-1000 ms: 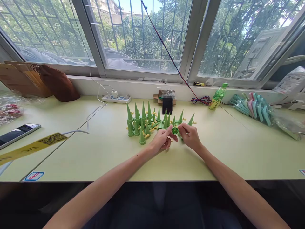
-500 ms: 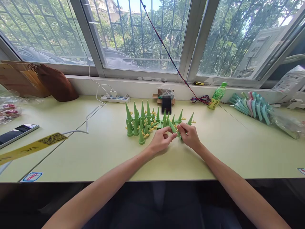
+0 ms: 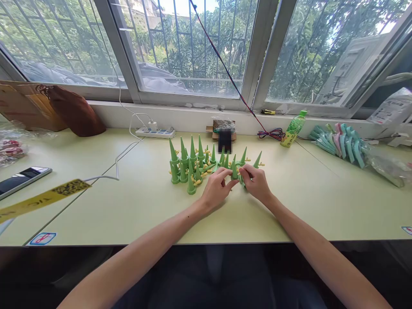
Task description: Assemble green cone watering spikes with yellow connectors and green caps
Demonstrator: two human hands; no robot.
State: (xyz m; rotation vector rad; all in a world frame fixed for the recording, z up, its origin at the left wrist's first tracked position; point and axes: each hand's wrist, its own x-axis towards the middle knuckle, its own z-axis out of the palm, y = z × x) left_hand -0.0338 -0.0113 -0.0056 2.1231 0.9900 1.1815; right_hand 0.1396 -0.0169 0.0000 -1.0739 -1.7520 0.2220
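My left hand pinches a small green cone between thumb and fingers, its tip pointing up. Close beside it, my right hand has its fingertips pressed together near the cone's right side; whatever they hold is hidden. Several more green cones stand grouped on the table left of and behind my hands, some tilted or lying, with small yellow pieces among them. One green cone with a yellow piece at its side stands behind my right hand.
Behind the cones are a small box and a power strip. A green bottle and bagged pastel items are at the right. A phone, yellow strap and brown bag lie left.
The cone in my left hand has turned from leaning left to nearly upright. Both hands have stayed almost in the same place.
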